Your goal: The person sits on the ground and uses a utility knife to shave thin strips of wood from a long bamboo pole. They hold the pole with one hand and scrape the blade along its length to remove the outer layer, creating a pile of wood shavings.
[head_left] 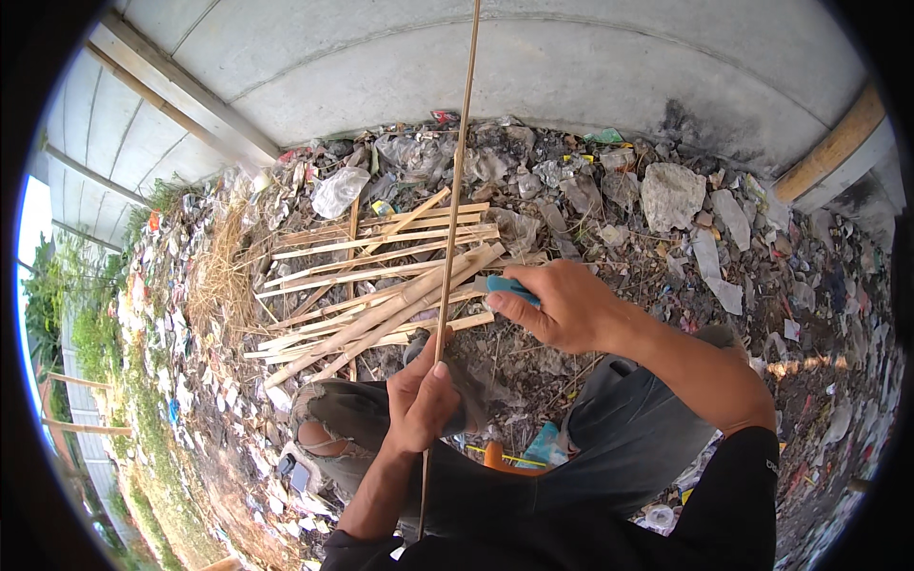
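Observation:
A long, thin bamboo strip (458,190) runs almost upright through the middle of the view, from the top edge down past my lap. My left hand (419,404) is closed around its lower part, thumb along the strip. In my right hand (576,309) is a utility knife (514,287) with a teal handle. Its short blade points left and lies close to the strip; whether it touches, I cannot tell. Just beyond my hands, split bamboo slats (386,317) lie in a loose, crisscrossed pile on the ground.
Litter and rubble cover the ground, with a large pale rock (673,197) at the right and a clear plastic bag (340,192) beyond the slats. A grey concrete wall (533,76) closes the far side. Below, my bent legs (619,419) flank an orange object (497,459).

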`<action>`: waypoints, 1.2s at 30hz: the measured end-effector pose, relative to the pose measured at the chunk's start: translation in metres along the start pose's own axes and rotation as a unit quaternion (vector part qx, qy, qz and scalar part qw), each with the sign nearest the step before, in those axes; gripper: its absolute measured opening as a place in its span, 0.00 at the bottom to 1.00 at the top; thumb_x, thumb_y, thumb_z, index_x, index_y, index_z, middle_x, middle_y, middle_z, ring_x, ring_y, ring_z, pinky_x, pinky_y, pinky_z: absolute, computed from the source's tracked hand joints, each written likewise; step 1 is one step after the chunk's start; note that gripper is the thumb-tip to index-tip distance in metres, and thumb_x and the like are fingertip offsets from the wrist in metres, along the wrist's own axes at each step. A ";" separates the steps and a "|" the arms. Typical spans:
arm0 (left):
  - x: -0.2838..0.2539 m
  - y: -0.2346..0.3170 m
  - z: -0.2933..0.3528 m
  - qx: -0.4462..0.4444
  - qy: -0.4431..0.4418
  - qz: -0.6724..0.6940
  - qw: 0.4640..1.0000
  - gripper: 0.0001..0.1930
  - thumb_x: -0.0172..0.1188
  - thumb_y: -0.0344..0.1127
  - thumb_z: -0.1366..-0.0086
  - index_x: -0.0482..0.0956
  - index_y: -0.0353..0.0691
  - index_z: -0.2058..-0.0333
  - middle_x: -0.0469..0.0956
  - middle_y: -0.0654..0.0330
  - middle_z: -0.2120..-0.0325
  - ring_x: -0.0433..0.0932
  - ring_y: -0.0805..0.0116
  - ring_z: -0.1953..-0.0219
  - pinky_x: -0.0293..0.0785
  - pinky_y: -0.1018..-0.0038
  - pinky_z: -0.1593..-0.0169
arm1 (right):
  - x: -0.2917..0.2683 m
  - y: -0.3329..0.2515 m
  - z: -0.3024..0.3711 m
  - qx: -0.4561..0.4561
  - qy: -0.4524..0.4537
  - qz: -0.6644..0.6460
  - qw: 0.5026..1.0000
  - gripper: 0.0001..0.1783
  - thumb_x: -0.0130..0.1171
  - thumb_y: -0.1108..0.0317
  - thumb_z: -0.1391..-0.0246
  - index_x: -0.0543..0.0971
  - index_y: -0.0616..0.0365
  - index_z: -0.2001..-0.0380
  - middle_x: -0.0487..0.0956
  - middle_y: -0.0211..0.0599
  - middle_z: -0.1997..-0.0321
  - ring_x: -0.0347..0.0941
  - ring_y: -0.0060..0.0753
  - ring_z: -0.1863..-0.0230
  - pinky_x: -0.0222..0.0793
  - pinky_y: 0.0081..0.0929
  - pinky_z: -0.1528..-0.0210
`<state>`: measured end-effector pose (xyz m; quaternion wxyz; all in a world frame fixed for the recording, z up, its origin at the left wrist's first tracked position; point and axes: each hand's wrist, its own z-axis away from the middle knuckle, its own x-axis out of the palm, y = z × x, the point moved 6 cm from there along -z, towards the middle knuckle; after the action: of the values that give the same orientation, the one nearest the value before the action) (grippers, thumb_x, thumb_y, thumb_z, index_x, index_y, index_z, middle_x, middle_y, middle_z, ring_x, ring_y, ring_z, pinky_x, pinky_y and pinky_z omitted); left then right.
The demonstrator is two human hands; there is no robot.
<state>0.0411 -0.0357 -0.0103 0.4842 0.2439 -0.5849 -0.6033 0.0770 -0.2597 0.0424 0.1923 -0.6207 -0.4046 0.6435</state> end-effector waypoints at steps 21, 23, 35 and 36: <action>0.007 -0.023 0.004 -0.030 -0.068 -0.187 0.980 0.30 0.56 0.34 0.25 0.60 0.26 0.31 0.74 0.72 0.72 0.68 0.86 0.71 0.66 0.85 0.67 | -0.057 0.119 -0.032 0.178 0.103 0.124 0.971 0.42 0.39 0.33 0.31 0.82 0.64 0.67 0.79 0.51 0.79 0.80 0.55 0.73 0.75 0.50 0.68; 0.010 -0.024 0.006 -0.035 -0.074 -0.181 0.980 0.30 0.56 0.35 0.26 0.60 0.26 0.31 0.76 0.71 0.71 0.69 0.85 0.70 0.69 0.84 0.65 | -0.063 0.110 -0.029 0.172 0.111 0.125 0.971 0.41 0.38 0.33 0.30 0.81 0.65 0.65 0.78 0.47 0.80 0.79 0.52 0.75 0.74 0.47 0.69; 0.010 -0.021 0.012 -0.058 -0.095 -0.057 0.992 0.28 0.55 0.30 0.26 0.62 0.31 0.30 0.67 0.75 0.78 0.59 0.87 0.78 0.54 0.83 0.75 | -0.082 0.083 -0.010 0.105 0.157 0.115 0.975 0.32 0.45 0.41 0.29 0.77 0.64 0.54 0.79 0.46 0.77 0.78 0.49 0.74 0.71 0.46 0.66; 0.011 -0.020 0.011 -0.062 -0.096 -0.050 0.992 0.28 0.55 0.30 0.26 0.62 0.31 0.30 0.67 0.75 0.78 0.59 0.87 0.78 0.54 0.83 0.75 | -0.084 0.084 -0.011 0.103 0.155 0.132 0.974 0.31 0.45 0.41 0.30 0.77 0.63 0.55 0.79 0.45 0.77 0.78 0.49 0.74 0.71 0.47 0.66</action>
<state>0.0207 -0.0431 -0.0243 0.4093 0.1828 -0.5771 -0.6826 0.1220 -0.3705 0.0336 0.2287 -0.7377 -0.2162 0.5973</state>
